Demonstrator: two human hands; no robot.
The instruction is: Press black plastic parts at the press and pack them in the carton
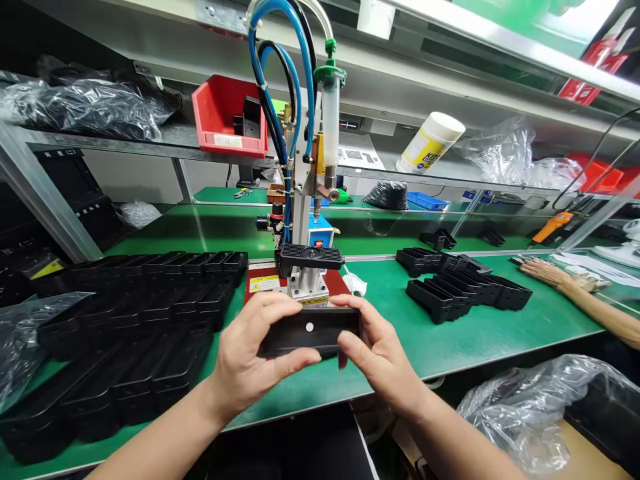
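Observation:
Between my two hands is a black plastic housing [285, 333], its open hollow side turned toward me, with a small white disc [309, 327] on its inner face. My left hand [255, 340] grips its left end, thumb along the lower edge and fingers over the top. At the other end my right hand [375, 343] holds it the same way. Just behind stands a bench press [303, 200] with a clear syringe [330, 117] and blue hoses. Another black slotted part [313, 257] sits on the press fixture.
Rows of black housings [145, 300] fill the bench's left side. More housings [465, 287] stand to the right. A co-worker's hand [543, 270] rests at the far right, near an orange electric screwdriver [553, 227]. A red bin [227, 120] and a wipes canister [431, 142] stand on the shelf.

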